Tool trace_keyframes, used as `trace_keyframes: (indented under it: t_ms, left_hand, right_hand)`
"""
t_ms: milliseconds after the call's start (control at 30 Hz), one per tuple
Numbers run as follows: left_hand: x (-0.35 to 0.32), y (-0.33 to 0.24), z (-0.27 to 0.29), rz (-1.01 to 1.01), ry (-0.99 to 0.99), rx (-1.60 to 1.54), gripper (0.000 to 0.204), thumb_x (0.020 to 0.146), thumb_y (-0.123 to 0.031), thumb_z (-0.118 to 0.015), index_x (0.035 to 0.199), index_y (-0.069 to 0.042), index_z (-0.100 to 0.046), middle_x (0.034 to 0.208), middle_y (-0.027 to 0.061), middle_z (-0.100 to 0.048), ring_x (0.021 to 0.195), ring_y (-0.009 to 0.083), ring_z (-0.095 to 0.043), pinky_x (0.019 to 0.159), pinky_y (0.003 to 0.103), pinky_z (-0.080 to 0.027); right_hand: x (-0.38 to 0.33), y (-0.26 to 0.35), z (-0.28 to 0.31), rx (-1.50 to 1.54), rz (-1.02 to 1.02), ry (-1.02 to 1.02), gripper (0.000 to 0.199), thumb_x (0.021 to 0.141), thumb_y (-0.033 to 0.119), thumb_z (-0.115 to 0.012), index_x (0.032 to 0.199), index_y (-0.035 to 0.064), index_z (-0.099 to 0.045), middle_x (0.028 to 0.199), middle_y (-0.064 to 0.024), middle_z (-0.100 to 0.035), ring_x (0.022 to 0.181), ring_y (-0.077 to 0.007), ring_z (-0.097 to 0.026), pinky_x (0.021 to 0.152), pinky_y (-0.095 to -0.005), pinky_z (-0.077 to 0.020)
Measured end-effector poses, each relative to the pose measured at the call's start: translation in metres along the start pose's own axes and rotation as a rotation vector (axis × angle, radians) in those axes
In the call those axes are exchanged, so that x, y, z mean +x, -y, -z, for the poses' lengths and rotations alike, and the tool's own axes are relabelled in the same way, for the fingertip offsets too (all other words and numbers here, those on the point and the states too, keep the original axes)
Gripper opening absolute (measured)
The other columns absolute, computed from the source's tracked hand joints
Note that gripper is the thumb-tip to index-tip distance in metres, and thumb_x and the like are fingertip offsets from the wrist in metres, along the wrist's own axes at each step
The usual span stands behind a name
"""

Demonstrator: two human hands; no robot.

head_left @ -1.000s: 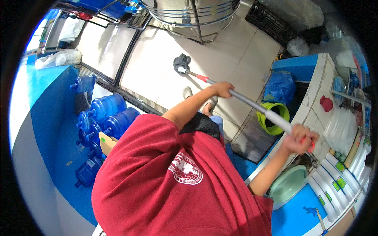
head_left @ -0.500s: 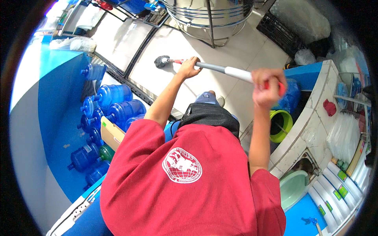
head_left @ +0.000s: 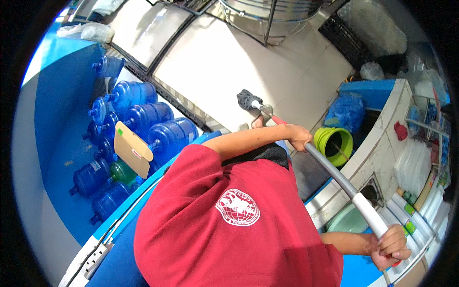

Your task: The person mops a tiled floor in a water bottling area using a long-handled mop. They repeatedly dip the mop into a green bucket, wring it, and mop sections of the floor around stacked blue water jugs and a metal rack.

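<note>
Both my hands are closed around the long pole of a mop [head_left: 330, 167], which slants from the floor up toward the lower right. My left hand [head_left: 300, 137] wraps the grey part just above a red section. At the top end my right hand [head_left: 389, 248] grips the white part; a bit of red shows under its fingers. The dark mop head [head_left: 248, 99] rests on the pale tiled floor [head_left: 210, 57], near my feet.
Several blue water jugs [head_left: 138, 95] and an open cardboard box [head_left: 133, 149] lie to the left. On the right are a yellow-green bucket [head_left: 321, 141], a tiled ledge [head_left: 382, 131], a green basin [head_left: 351, 221] and white tubes [head_left: 399, 213]. A round metal stand [head_left: 268, 21] is ahead.
The mop head has been drawn toward my feet and to the right. My right hand has swung down to the lower right, and my left hand has moved right and down with the pole.
</note>
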State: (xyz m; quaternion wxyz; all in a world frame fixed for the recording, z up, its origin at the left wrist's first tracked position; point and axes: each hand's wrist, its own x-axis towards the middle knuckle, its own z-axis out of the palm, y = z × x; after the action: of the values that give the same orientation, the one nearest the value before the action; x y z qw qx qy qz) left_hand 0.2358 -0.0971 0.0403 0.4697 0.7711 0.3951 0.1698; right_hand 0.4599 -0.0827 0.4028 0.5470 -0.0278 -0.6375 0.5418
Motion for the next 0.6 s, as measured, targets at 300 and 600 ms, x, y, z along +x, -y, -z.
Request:
trace_keyframes:
  t_ms: [300,600]
  left_hand:
    - [-0.076,0.034,-0.019,0.135,-0.075,0.036,0.026,0.075,-0.033,-0.066,0.077,-0.007,-0.067,0.074,0.0200,-0.066,0.075,0.0397,-0.065,0.067,0.050,-0.051]
    - [-0.206,0.108,-0.014,0.396,-0.641,0.155,0.027,0.087,-0.030,-0.064,0.077,-0.006,-0.064,0.084,0.0136,-0.065,0.080,0.0353,-0.064,0.071,0.046,-0.051]
  right_hand:
    - [-0.056,-0.045,-0.062,-0.031,0.039,-0.071,0.012,0.082,0.003,-0.054,0.077,0.0074,-0.044,0.045,0.0030,-0.042,0.035,-0.0071,-0.038,0.040,-0.0213,-0.0340]
    - [-0.077,-0.118,-0.157,0.176,0.001,0.557,0.009,0.075,-0.004,-0.055,0.074,0.0045,-0.053,0.051,-0.0029,-0.044,0.039,-0.0179,-0.045,0.036,-0.0315,-0.0378]
